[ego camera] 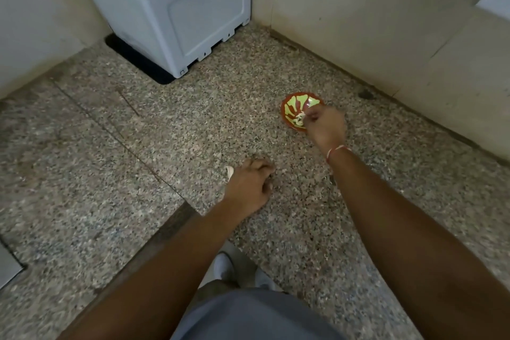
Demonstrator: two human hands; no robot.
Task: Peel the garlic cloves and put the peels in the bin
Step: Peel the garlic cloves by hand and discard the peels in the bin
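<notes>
A small red bowl with a green pattern sits on the speckled floor near the right wall. Pale garlic peels lie inside it. My right hand reaches into the bowl from the near side, and its fingertips pinch some of the peels at the bowl's near rim. My left hand hovers low over the floor to the left of the bowl, fingers curled. A thin white piece sticks out at its far left edge; what it is cannot be made out. No bin is visible.
A pale grey box-shaped appliance stands on a black mat in the far corner. Cream walls close off the back and right. My white shoes stand on the stone floor below my arms.
</notes>
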